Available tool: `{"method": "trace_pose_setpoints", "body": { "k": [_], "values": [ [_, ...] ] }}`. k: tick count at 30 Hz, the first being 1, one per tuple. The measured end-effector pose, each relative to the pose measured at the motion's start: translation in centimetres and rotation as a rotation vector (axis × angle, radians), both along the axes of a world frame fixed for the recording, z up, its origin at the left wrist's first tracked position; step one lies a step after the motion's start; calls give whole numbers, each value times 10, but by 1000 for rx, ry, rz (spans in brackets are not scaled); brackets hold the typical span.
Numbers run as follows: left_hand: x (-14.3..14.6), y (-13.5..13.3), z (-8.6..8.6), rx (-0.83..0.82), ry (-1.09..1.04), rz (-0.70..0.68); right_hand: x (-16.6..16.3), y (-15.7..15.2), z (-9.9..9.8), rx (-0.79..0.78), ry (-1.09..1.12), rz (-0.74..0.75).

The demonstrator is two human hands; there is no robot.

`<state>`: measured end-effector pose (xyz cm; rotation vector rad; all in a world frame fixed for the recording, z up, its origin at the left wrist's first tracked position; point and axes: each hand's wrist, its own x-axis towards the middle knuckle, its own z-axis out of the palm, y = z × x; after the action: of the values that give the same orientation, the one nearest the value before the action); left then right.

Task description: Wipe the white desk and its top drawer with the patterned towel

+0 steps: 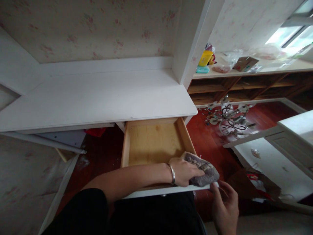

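Cloth: the patterned grey cloth (204,169) lies bunched over the front right corner of the pulled-out drawer (151,140), partly across its right side wall.
Your left hand: your left hand (182,171) is closed over the cloth's near left part, fingers curled into it.
Your right hand: your right hand (226,205) is at the right end of the drawer front (156,192), thumb and fingers about the corner; you cannot tell from this view whether they pinch it.
Cloth's long axis: it slants from beside the drawer's right wall down towards the front corner, so most of the cloth lies to the right of your left grip.
Nearer hand: your left is on the cloth; your right sits just below its outer end, with no clear contact.
Left forearm: yours crosses low over the drawer's near part, the bracelet (172,173) at the wrist just above the front.
Desk: the white desktop (105,98) stands beyond the drawer.
Floor: a chandelier (230,119) lies well apart, to the right.
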<state>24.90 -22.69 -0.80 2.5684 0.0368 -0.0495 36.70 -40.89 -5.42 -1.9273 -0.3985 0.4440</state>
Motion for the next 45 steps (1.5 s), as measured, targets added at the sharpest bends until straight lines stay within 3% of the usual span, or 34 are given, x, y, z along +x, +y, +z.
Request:
{"method": "trace_pose_setpoints", "body": {
  "k": [4,13,17,20,22,25,30,34,38,42,45],
  "values": [
    [-49,5,15,-18,76,19,4,-2,1,-41,27,25],
    [-221,12,37,52,32,184,8,-2,-1,-80,-73,112],
    [-265,13,42,228,-41,195,9,-3,-3,-157,-43,75],
    [-279,24,31,369,-77,185,8,-2,-1,-174,-41,70],
    [-282,41,21,378,-59,188,8,-1,2,-190,-50,81],
    [-278,83,7,359,-43,220,7,-1,2,-169,-75,96],
    [-263,160,-10,448,-74,387,4,-3,-1,-98,-109,127],
    [-253,184,-18,508,-100,415,1,-3,-3,-57,-83,126],
    [-254,154,-18,477,-136,407,4,-3,-6,-44,-58,120],
    [-262,87,-8,359,-95,297,5,-3,-8,-62,-57,104],
    [-271,36,12,239,-43,308,2,-2,-10,-21,-85,99]
  ]
}}
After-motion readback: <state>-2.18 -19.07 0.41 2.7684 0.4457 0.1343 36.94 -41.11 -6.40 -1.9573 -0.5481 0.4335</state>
